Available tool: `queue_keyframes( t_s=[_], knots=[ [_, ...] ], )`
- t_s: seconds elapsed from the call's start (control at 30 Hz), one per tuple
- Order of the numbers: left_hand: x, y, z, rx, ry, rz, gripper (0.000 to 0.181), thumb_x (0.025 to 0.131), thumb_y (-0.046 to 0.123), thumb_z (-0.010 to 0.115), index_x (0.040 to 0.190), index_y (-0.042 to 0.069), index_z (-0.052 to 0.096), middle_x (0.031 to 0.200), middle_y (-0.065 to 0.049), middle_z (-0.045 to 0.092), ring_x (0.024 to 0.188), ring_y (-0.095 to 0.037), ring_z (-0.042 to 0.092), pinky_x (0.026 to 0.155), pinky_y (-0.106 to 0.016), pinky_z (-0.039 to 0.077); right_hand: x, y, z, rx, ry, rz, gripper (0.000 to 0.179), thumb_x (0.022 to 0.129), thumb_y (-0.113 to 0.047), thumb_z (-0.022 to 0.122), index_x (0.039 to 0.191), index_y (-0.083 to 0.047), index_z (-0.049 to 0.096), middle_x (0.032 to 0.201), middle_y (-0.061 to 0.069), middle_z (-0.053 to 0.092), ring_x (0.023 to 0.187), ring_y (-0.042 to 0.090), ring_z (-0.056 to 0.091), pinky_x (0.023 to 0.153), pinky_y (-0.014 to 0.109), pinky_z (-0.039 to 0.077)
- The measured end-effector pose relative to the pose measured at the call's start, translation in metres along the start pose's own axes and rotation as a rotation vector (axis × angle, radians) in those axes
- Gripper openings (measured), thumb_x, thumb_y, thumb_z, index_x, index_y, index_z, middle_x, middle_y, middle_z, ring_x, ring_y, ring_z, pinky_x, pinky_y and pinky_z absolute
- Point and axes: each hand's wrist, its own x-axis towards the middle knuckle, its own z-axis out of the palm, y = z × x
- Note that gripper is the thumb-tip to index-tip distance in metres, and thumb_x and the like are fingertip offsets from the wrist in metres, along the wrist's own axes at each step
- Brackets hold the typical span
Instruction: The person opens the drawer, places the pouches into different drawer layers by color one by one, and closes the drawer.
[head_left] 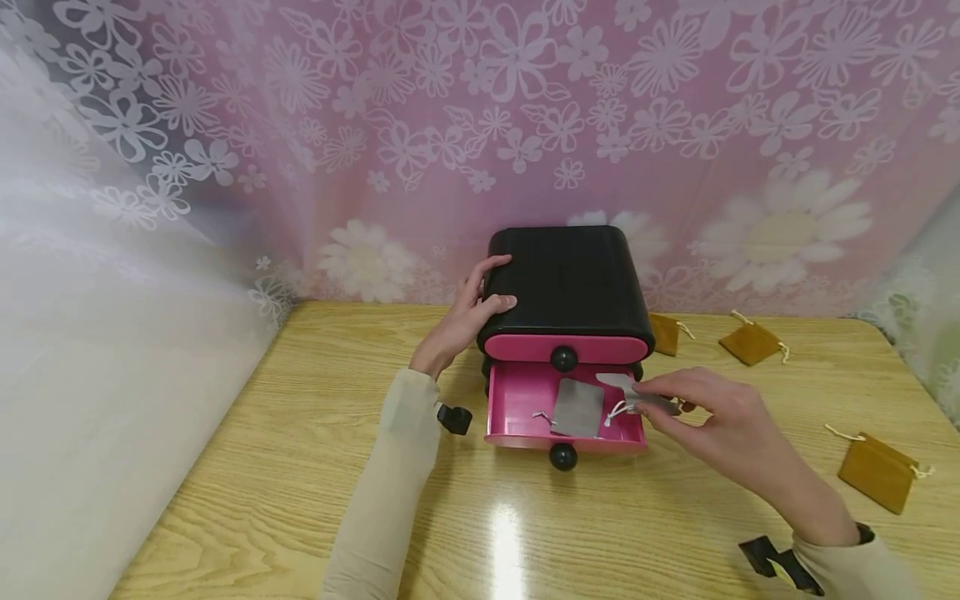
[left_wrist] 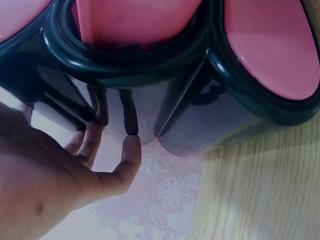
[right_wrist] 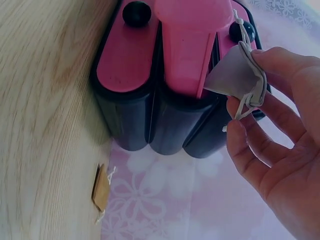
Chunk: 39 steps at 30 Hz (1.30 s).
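A black drawer unit (head_left: pixel 570 279) with pink fronts stands against the curtain. Its middle drawer (head_left: pixel 513 408), pink with a black knob, is pulled out. One grey drawstring pouch (head_left: pixel 579 410) lies flat inside. My left hand (head_left: pixel 467 318) rests on the unit's left side and top edge; in the left wrist view its fingertips (left_wrist: pixel 131 145) touch the glossy black side. Over the drawer's right side, my right hand (head_left: pixel 720 425) pinches a second grey drawstring pouch (right_wrist: pixel 235 75) by its corded top edge, between thumb and fingers. The pouch's lower part hangs toward the drawer.
Brown drawstring pouches lie on the wooden table (head_left: pixel 300 467) to the right: one (head_left: pixel 663 335) partly behind the unit, one (head_left: pixel 752 342) toward the back, one (head_left: pixel 877 472) nearer the right edge. A flowered pink curtain (head_left: pixel 420 167) hangs behind.
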Motion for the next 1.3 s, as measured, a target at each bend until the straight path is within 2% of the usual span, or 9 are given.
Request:
queue_keyframes(
  t_s=[0.07,0.1,0.33,0.9,1.0,1.07,1.17,1.3],
  knots=[
    [0.000,0.000,0.000,-0.001,0.002,0.002,0.058,0.094,0.042,0.060,0.146,0.056,0.039,0.158,-0.006,0.021,0.125,-0.029,0.045,0.108,-0.054,0.040,0.002,-0.001,0.003,0.009,0.018,-0.022,0.039,0.096,-0.053,0.063,0.105,-0.019,0.080,0.093,-0.008,0.077,0.084,-0.006,0.062,0.069,0.009,0.050],
    [0.000,0.000,0.000,-0.001,0.002,0.002,0.058,0.094,0.042,0.060,0.146,0.056,0.039,0.158,-0.006,0.021,0.124,-0.028,0.047,0.107,-0.053,0.041,0.004,-0.001,0.005,0.012,0.024,-0.030,0.040,0.096,-0.054,0.061,0.105,-0.020,0.080,0.093,-0.008,0.077,0.083,-0.005,0.062,0.069,0.008,0.049],
    [0.000,-0.001,0.000,-0.005,0.001,0.012,0.059,0.094,0.041,0.060,0.147,0.055,0.038,0.156,-0.007,0.023,0.123,-0.028,0.050,0.107,-0.052,0.042,0.010,-0.004,0.014,0.027,0.038,-0.063,0.041,0.098,-0.054,0.058,0.104,-0.019,0.080,0.093,-0.009,0.077,0.083,-0.001,0.063,0.066,0.010,0.050],
    [0.002,-0.002,-0.001,0.002,0.004,0.014,0.060,0.094,0.041,0.060,0.148,0.053,0.038,0.153,-0.007,0.024,0.122,-0.028,0.048,0.107,-0.052,0.042,0.015,-0.007,0.027,0.011,-0.016,-0.023,0.042,0.098,-0.055,0.056,0.105,-0.020,0.079,0.097,-0.008,0.077,0.082,0.004,0.065,0.067,0.011,0.049],
    [0.001,-0.002,-0.001,0.005,0.005,0.016,0.060,0.094,0.041,0.060,0.148,0.053,0.038,0.152,-0.007,0.025,0.120,-0.028,0.048,0.106,-0.052,0.042,0.015,-0.008,0.029,0.013,-0.015,-0.019,0.030,0.096,-0.046,0.067,0.106,-0.020,0.079,0.097,-0.007,0.077,0.082,0.005,0.064,0.066,0.010,0.049],
    [0.001,-0.001,0.000,0.008,0.006,0.016,0.060,0.094,0.041,0.059,0.148,0.053,0.038,0.151,-0.007,0.026,0.118,-0.027,0.048,0.106,-0.051,0.042,0.015,-0.009,0.030,0.006,-0.015,-0.016,0.019,0.091,-0.033,0.078,0.106,-0.020,0.079,0.096,-0.007,0.077,0.082,0.006,0.064,0.066,0.009,0.049],
    [0.001,-0.001,0.000,0.011,0.008,0.017,0.060,0.094,0.041,0.059,0.148,0.053,0.037,0.151,-0.007,0.026,0.118,-0.027,0.048,0.106,-0.051,0.042,0.016,-0.010,0.031,-0.012,-0.014,-0.009,0.030,0.078,-0.013,0.088,0.105,-0.020,0.079,0.096,-0.007,0.077,0.080,0.006,0.063,0.066,0.010,0.049],
    [0.000,-0.001,0.000,0.002,0.004,0.016,0.060,0.095,0.041,0.059,0.149,0.053,0.037,0.151,-0.007,0.026,0.120,-0.027,0.049,0.107,-0.052,0.043,0.016,-0.011,0.033,-0.031,-0.014,-0.001,0.040,0.069,-0.004,0.091,0.104,-0.020,0.079,0.094,-0.008,0.077,0.079,0.005,0.061,0.066,0.009,0.047]
  ],
)
